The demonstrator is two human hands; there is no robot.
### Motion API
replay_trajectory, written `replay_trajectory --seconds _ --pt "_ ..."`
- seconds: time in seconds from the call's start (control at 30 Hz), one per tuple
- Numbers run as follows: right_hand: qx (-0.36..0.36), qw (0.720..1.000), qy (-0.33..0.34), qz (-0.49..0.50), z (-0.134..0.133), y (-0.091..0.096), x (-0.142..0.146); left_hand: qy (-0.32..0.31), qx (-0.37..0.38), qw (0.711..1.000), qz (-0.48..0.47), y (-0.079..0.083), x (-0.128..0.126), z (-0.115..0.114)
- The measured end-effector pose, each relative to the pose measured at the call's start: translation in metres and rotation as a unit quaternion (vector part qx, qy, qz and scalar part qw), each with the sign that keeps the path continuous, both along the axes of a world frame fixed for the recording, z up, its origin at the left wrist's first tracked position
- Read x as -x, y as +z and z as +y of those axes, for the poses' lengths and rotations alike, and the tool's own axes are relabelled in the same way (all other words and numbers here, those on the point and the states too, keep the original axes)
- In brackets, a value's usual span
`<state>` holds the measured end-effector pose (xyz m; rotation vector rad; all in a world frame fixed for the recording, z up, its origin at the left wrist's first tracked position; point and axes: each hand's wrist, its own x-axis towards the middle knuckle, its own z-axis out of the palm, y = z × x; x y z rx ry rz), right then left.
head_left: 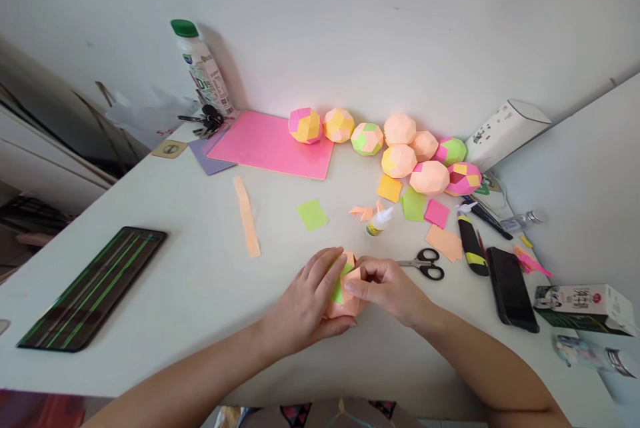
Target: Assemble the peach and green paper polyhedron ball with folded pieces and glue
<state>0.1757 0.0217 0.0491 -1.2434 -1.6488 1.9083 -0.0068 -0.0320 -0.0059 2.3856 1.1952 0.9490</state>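
Observation:
My left hand (305,301) cups an orange paper ball with a green patch (344,295) from the left and below, fingers curled round it. My right hand (387,288) pinches the ball's top right edge with thumb and fingers pressed together. Both hands rest low over the white table (200,295), near its front edge. Just beyond them lie scissors (425,263) and a small glue bottle (379,221).
Several finished paper balls (400,151) line the wall. A pink sheet (273,143), an orange strip (247,216), and green (313,215) and other paper squares lie about. A marker (473,245), phone (511,289), carton (583,305), tall bottle (203,68) and dark keyboard (95,288) stand around.

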Motion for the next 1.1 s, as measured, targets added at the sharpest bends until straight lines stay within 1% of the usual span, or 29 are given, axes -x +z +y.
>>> replay_trajectory --seconds 0.13,0.33,0.43,0.53,0.67,0.73,0.83,0.9,1.1 --pt "-0.003 1.0 0.004 -0.003 0.0 -0.001 0.0 0.001 0.005 1.0 -0.003 0.0 0.0 0.0" --pt "-0.026 0.999 0.02 -0.016 0.002 -0.001 0.0 -0.005 0.025 1.0 -0.013 -0.002 0.001 0.0" --pt "-0.041 0.998 0.028 -0.032 0.001 0.0 -0.001 -0.014 0.041 0.999 -0.016 -0.001 0.002 -0.001" --pt "-0.059 0.997 0.041 -0.041 0.003 0.0 -0.003 -0.007 0.065 0.997 -0.027 0.004 0.001 -0.002" --pt "-0.096 0.99 0.085 -0.061 0.012 0.003 -0.009 0.005 0.117 0.991 -0.065 0.007 0.001 -0.004" --pt "-0.108 0.985 0.118 -0.068 0.018 0.006 -0.013 0.005 0.153 0.984 -0.091 0.007 0.001 -0.004" --pt "-0.11 0.975 0.179 -0.068 0.024 0.009 -0.018 0.009 0.202 0.972 -0.121 0.005 0.002 -0.004" --pt "-0.111 0.971 0.198 -0.069 0.025 0.009 -0.02 0.014 0.212 0.968 -0.132 0.003 0.003 -0.004" --pt "-0.114 0.974 0.183 -0.075 0.021 0.005 -0.017 0.008 0.213 0.966 -0.149 0.001 0.004 -0.002"
